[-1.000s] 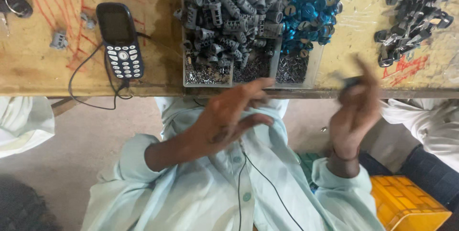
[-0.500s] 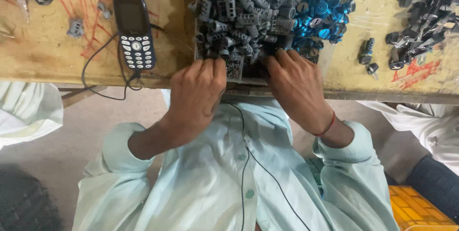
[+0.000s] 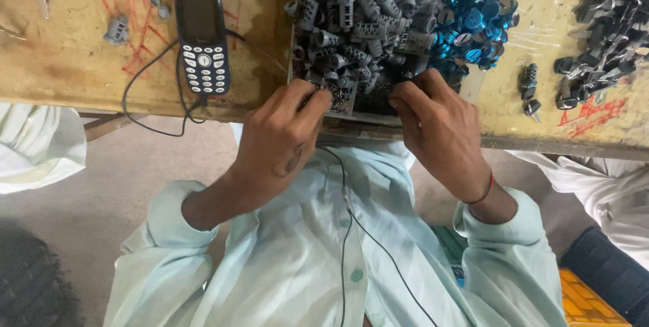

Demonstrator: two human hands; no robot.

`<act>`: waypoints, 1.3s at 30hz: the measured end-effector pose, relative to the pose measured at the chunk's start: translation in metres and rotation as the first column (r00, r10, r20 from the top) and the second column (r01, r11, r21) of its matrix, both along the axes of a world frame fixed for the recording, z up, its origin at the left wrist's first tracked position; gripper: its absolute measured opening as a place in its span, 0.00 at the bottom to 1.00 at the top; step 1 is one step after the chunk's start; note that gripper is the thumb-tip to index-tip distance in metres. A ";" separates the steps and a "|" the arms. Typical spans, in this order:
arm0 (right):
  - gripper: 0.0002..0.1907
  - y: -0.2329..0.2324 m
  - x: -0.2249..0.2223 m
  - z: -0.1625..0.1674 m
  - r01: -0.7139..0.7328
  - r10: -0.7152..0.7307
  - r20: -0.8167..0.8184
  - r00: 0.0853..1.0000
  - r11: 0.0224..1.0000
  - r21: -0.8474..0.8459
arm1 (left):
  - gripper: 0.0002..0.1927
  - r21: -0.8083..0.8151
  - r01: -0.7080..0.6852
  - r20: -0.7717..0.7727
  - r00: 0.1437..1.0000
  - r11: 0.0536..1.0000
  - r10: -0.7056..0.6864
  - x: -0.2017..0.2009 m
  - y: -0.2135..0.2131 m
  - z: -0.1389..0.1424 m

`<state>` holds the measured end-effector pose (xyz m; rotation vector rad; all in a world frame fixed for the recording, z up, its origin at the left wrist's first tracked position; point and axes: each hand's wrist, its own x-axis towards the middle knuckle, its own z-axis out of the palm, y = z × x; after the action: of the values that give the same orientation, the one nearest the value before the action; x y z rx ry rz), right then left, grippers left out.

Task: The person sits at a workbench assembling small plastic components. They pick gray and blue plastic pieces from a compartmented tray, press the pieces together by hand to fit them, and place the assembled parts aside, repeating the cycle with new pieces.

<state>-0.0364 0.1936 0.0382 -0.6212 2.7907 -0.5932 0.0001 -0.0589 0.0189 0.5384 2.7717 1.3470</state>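
Curling both hands (image 3: 280, 134) into grey parts (image 3: 358, 22)

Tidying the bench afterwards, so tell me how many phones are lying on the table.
1. A dark keypad phone lies on the wooden table, left of the tray of grey parts, with a black cable beside it. No other shows.

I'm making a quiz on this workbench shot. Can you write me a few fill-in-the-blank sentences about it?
1. Both hands, left hand and right hand, reach into a tray of ____ plastic parts.
2. The shiny discs beside them are ____.
3. The mobile phone lies on the ____ side of the tray.

Missing words: grey; blue; left
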 end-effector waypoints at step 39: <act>0.04 0.019 0.015 -0.003 0.312 -0.269 0.195 0.943 0.919 -0.241 | 0.08 0.195 -0.153 0.081 0.987 0.969 0.139 0.002 0.010 -0.004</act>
<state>-0.0219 0.2130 0.0354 -0.1872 2.6892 -1.0459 0.0018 -0.0492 0.0149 0.2904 2.6850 1.6548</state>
